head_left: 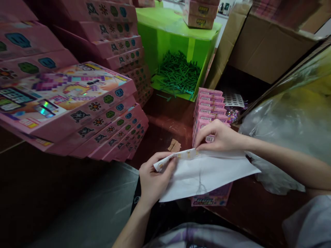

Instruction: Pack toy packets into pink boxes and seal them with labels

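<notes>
A white sheet of paper (204, 174) spans the space between my two hands, its upper edge curled over and showing small printed marks. My left hand (156, 175) pinches the left end of that curled edge between thumb and fingers. Along the same edge, farther right, my right hand (217, 136) grips the paper with thumb and fingertips. Below the sheet, partly covered by it, lies a purple-pink box (212, 199). Just beyond the right hand stands a row of small pink boxes (210, 106) with barcodes.
Tall stacks of pink boxes (103, 113) rise on the left. A green bin (178, 32) holds many green sticks (181, 72). At right are an open cardboard box (274, 48) and a clear plastic bag (287, 127). A brown scrap (174, 145) lies on the table (165, 120).
</notes>
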Demonstrator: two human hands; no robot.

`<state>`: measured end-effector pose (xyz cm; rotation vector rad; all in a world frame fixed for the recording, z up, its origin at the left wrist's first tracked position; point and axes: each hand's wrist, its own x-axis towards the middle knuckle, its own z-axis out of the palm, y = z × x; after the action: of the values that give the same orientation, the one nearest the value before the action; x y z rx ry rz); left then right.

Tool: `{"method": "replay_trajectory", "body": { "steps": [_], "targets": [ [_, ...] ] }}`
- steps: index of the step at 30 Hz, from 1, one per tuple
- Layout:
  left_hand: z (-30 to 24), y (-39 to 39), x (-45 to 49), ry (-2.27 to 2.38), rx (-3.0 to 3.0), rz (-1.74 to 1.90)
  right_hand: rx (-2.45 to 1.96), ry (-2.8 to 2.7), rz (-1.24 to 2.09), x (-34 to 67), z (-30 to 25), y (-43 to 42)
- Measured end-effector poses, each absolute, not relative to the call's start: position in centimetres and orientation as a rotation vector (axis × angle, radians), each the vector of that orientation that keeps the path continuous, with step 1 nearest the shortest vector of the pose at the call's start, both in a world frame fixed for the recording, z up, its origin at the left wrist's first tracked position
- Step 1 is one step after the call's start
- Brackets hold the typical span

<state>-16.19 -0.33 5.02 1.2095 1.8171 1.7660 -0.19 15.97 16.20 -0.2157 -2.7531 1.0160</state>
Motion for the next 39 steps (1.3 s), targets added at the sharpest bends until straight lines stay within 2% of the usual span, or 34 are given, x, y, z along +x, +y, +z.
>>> {"method": "replay_trajectory", "body": {
  "steps": [4, 6, 10, 14, 19, 28, 39],
  "targets": [
    [5.2, 0.6, -16.5, 1.797, 1.07, 1.745, 0.041, -2.675, 0.375, 0.2, 15.1, 15.2],
    [4.8, 1.4, -16.8, 1.774, 1.013, 1.747, 0.099, -2.667, 0.215, 0.1, 14.8, 15.2],
    [2.0, 3.3, -18.1, 1.803, 0.882, 1.811, -0.153, -2.549, 0.356, -0.7, 15.7, 18.6],
    [-3.8, 5.3, -20.8, 2.06, 0.599, 2.017, -0.733, -2.3, 0.266, -1.0, 17.6, 28.1],
    [-9.0, 6.1, -23.3, 2.149, 0.382, 1.978, -1.001, -2.342, 0.211, 0.0, 17.4, 38.9],
    [-9.2, 6.1, -23.5, 2.094, 0.448, 1.942, -1.092, -2.442, 0.321, -0.5, 14.6, 42.0],
    [-8.3, 5.6, -22.5, 1.922, 0.427, 2.039, -1.254, -2.453, 0.26, 0.4, 13.6, 42.9]
  ]
}}
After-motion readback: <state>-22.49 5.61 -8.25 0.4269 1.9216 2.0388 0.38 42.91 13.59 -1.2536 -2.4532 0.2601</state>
